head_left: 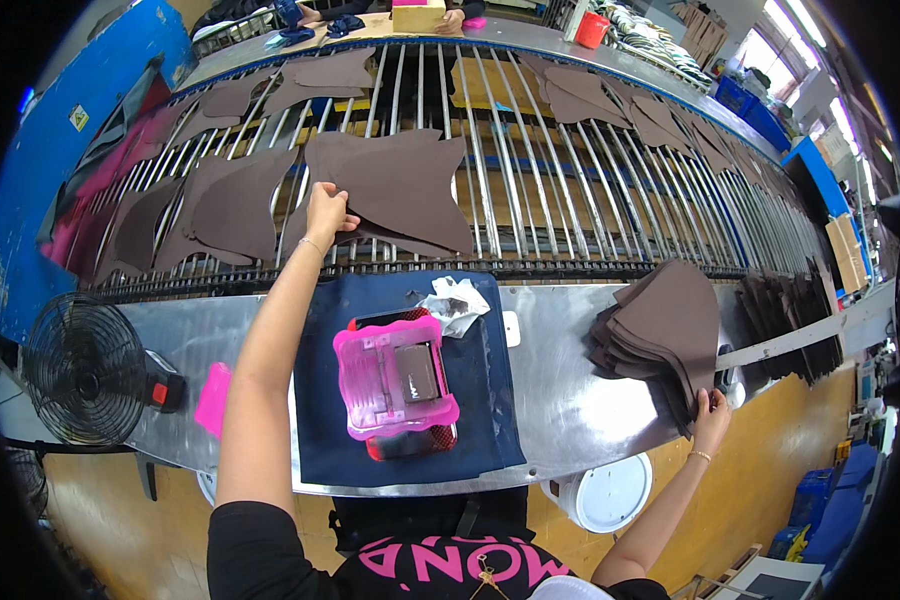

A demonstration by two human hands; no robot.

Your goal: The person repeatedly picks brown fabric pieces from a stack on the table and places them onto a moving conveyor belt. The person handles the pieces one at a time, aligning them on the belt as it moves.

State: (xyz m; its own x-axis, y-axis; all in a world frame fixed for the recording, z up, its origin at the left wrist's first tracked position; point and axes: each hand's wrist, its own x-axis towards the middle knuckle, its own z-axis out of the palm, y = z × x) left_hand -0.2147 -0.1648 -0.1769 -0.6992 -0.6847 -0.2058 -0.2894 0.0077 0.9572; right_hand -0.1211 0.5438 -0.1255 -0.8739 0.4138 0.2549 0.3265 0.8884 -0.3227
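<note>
Brown, curved, fabric-like panels (410,182), probably mid-gathering: left hand (328,212) pinches some, right hand (710,424) a stack (670,315). Needs gentle lifting next, imo.

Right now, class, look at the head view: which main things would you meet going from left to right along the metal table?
Black fan → bright pink piece → pink tray → brown pile, its lower tip at the right hand → darker stack.

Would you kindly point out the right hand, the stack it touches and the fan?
Right hand (711,426): head view, the middle of the hand.
Stack (672,308): head view, its top brown piece.
Fan (87,376): head view, middle of its round grille.
</note>
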